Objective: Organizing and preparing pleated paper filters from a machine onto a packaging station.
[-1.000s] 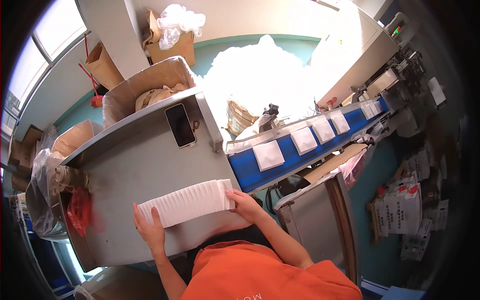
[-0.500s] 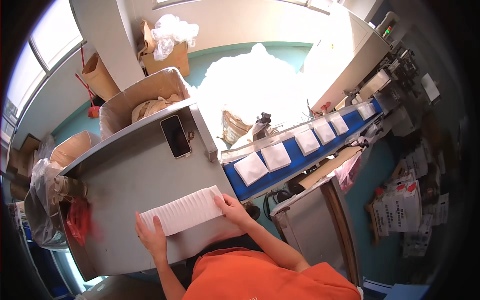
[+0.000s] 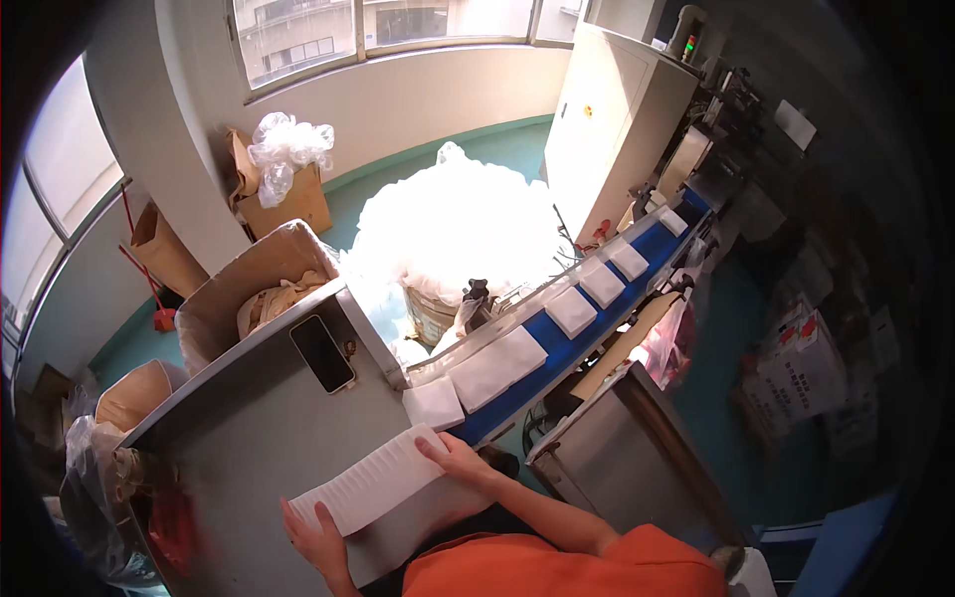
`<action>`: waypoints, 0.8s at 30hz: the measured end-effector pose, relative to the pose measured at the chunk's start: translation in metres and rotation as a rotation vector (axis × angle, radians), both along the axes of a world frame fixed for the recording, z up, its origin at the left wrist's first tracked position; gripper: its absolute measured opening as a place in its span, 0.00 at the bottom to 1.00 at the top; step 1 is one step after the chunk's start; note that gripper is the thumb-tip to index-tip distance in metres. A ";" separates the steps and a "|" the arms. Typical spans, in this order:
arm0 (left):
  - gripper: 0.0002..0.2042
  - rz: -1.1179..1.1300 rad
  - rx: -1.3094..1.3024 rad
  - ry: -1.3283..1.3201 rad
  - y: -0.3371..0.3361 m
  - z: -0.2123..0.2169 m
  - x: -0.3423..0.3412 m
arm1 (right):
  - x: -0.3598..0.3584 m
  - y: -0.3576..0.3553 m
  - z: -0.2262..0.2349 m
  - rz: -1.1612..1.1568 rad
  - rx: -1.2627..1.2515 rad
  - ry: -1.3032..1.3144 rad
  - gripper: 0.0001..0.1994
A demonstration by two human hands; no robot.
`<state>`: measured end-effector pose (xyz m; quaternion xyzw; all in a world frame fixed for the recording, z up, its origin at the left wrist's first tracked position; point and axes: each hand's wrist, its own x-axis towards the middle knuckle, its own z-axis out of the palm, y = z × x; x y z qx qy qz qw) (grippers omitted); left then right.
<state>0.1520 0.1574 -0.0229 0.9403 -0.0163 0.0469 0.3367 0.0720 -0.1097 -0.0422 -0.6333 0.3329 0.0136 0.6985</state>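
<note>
A long white stack of folded sheets (image 3: 370, 485) lies on the grey metal table (image 3: 249, 438). My left hand (image 3: 316, 542) presses its near left end and my right hand (image 3: 453, 458) presses its right end, so I grip the stack between them. Just right of it, several white sheet stacks ride a blue conveyor belt (image 3: 587, 343); the nearest one (image 3: 434, 403) sits at the belt's table end.
A black phone (image 3: 321, 353) lies at the table's far edge. Behind it stands an open cardboard box (image 3: 249, 289) with brown paper. A big heap of clear plastic (image 3: 458, 229) fills the floor beyond. A metal cabinet (image 3: 622, 468) stands below the belt.
The view has swung, so the table and the stack sit lower in the picture. My hands stay on the stack's two ends. White sheet stacks have come along the belt toward the table.
</note>
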 end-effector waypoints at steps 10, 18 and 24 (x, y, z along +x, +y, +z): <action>0.30 -0.011 0.074 -0.044 0.016 -0.012 0.001 | -0.008 0.011 -0.046 -0.017 0.571 0.014 0.18; 0.31 -0.077 0.002 -0.017 -0.012 0.002 -0.007 | -0.010 -0.019 -0.029 0.194 0.259 -0.069 0.16; 0.32 -0.068 -0.024 0.000 -0.008 0.003 -0.008 | 0.016 -0.022 -0.022 0.417 0.251 -0.179 0.36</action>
